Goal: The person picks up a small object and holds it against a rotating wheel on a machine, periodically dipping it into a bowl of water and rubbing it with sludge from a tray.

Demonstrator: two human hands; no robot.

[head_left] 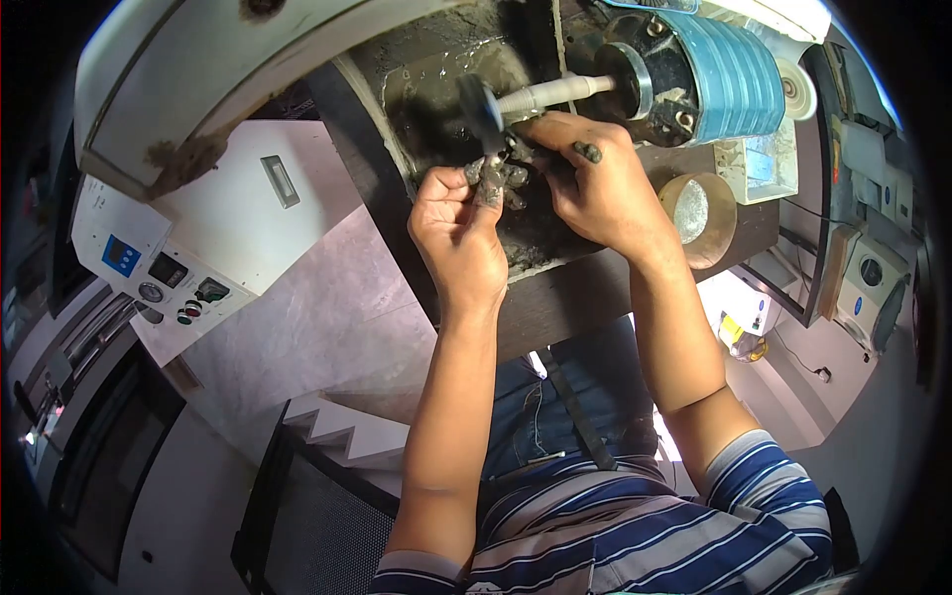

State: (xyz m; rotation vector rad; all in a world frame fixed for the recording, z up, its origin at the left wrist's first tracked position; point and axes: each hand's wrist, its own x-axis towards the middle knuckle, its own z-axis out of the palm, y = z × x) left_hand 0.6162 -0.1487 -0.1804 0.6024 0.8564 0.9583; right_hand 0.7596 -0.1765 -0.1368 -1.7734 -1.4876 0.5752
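Note:
My left hand [461,213] is closed, its thumb and fingers pinching a small piece just below a dark round wheel [480,107]. The piece is mostly hidden by my fingers. Dark wet paste coats the fingertips. To the right, my right hand [585,178] is closed too, its fingertips close to the wheel's lower right side; what they hold is hidden. A pale tapered shaft [555,94] joins the wheel to a blue ribbed motor [734,77]. Under the wheel lies a dark basin [407,99] with wet grey sludge.
Right of my right wrist stand a round brown container [719,223] and a white tray [785,164]. A white machine with a control panel [164,273] is at the left. The dark bench edge [550,307] runs beneath my forearms. A white appliance [873,288] is far right.

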